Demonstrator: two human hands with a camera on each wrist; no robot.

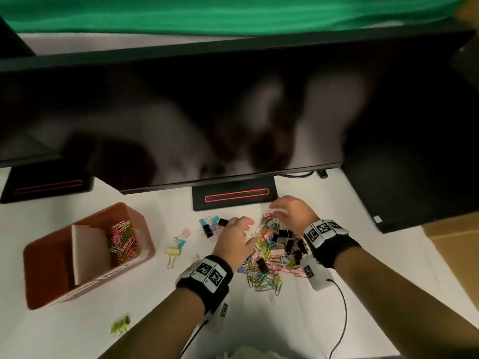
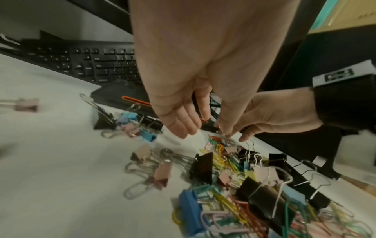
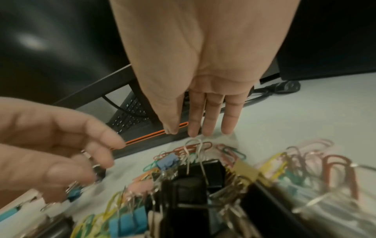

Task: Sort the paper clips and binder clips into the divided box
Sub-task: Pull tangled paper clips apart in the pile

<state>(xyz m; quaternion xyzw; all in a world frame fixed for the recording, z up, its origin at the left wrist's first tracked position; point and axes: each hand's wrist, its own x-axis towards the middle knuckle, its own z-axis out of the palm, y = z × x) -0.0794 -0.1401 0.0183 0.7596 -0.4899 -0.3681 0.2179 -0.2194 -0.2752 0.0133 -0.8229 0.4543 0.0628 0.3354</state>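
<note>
Pile [image 1: 269,252]: mixed paper clips and binder clips on the white desk [image 1: 375,268], right of the box.
Left hand [image 1: 234,238]: above the pile, fingers relaxed, holding nothing.
Right hand [image 1: 291,212]: fingers straight, tips at the pile's far edge, gripping nothing.
Divided box [image 1: 49,257]: brown; paper clips [image 1: 123,240] in its far compartment.

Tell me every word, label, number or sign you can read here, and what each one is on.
No text can be read.
Wrist bands: black-and-white square code patterns, no letters.
Keyboard: key legends too blurred to read.
Divided box: pale marks on its front wall, too blurred.
Right wrist band label: a dark printed patch, unreadable.
</note>
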